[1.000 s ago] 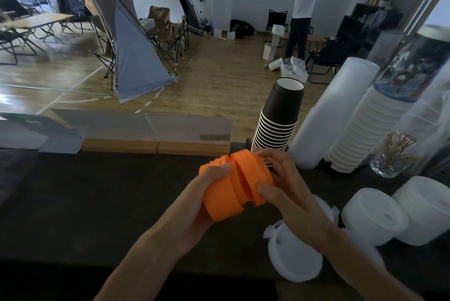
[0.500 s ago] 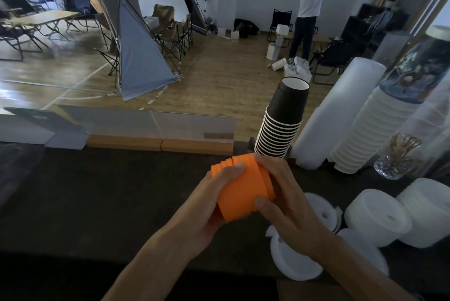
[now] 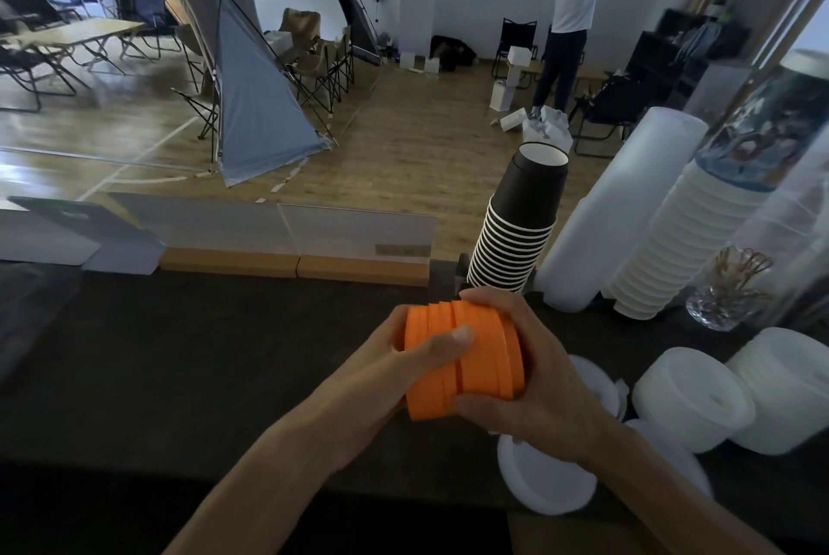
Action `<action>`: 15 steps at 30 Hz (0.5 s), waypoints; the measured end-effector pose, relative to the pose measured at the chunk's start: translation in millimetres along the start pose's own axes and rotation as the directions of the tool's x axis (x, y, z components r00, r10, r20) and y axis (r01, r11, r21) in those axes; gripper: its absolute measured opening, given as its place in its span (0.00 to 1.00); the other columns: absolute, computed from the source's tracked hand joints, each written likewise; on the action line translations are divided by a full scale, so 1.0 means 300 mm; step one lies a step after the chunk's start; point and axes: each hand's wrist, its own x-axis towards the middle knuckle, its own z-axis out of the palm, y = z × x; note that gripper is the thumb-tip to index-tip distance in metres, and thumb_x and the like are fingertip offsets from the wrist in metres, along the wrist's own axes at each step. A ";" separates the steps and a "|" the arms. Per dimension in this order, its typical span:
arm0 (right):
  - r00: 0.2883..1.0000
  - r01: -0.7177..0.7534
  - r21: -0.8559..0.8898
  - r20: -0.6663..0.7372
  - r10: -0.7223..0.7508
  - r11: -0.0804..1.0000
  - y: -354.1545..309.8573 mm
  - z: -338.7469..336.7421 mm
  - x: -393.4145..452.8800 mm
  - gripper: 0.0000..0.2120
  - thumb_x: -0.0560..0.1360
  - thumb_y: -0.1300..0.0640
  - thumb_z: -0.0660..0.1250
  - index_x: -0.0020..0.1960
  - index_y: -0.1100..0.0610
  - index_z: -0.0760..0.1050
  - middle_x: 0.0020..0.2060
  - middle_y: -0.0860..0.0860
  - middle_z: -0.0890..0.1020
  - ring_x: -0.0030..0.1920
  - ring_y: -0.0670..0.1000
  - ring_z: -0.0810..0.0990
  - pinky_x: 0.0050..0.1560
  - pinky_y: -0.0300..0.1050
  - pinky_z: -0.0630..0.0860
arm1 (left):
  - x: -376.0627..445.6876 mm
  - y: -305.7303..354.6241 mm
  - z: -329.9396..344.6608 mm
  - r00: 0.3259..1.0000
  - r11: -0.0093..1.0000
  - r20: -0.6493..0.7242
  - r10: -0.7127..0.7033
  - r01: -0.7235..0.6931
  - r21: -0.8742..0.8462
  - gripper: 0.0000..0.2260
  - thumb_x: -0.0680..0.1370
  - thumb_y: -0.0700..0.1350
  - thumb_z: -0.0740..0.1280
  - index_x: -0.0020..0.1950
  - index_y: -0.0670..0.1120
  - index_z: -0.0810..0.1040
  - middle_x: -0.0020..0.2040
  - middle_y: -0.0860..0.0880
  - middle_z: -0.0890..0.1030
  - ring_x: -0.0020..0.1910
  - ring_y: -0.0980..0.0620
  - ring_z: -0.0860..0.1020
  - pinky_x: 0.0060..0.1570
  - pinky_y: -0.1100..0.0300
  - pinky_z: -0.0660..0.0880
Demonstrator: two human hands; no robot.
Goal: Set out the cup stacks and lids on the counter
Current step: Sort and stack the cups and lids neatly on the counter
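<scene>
A stack of orange lids [image 3: 475, 357] lies on its side in the air above the dark counter [image 3: 188, 357]. My left hand [image 3: 390, 379] grips its left end, thumb across the front. My right hand [image 3: 534, 375] grips its right end, fingers over the top. Behind stands a stack of black paper cups [image 3: 516, 231], upside down. To its right lean a tall white sleeve of cups [image 3: 614, 213] and a stack of white cups [image 3: 682, 240]. White lids lie on the counter at right: rolls [image 3: 691, 402] [image 3: 789, 388] and loose lids [image 3: 547, 482].
A glass jar of wooden stirrers [image 3: 722, 289] stands at the far right. Clear acrylic panels in wooden bases [image 3: 296, 263] line the counter's back edge. Beyond are a tent [image 3: 251, 96], folding chairs and a person [image 3: 569, 20] standing with raised arms.
The gap in the orange lid stack has closed: both hands pushed the two halves together into one tight stack. The view shifted slightly.
</scene>
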 end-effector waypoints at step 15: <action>0.661 -0.716 0.610 0.434 0.612 0.340 -0.056 -0.036 0.043 0.24 0.69 0.39 0.72 0.61 0.43 0.72 0.61 0.59 0.77 0.53 0.60 0.84 0.52 0.58 0.80 | 0.049 -0.046 -0.083 0.803 0.280 0.339 0.490 -0.513 0.811 0.44 0.65 0.65 0.76 0.70 0.71 0.49 0.69 0.71 0.52 0.69 0.68 0.58 0.55 0.68 0.66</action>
